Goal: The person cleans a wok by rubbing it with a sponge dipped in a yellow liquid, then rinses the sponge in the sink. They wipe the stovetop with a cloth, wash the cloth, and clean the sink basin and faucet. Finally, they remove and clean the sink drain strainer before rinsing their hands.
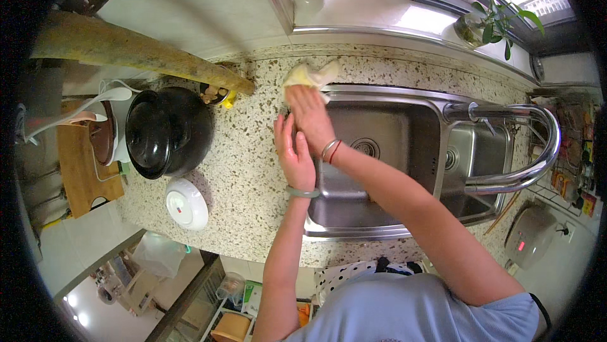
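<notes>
My right hand lies with its fingers over a pale yellow cloth, pressing it to the speckled countertop by the far left corner of the sink. The cloth is crumpled and spreads beyond the fingertips. Just nearer to me, my left hand is raised beside the right wrist with its fingers apart and nothing in it. It hovers over or rests near the sink's left rim; whether it touches cannot be told. A green bangle circles the left wrist, a silver bangle and red cord the right.
To the left stand a black lidded pot and an upturned white bowl. A wooden pole slants above the counter. The chrome faucet arches over the sink's right side. A potted plant sits on the window ledge.
</notes>
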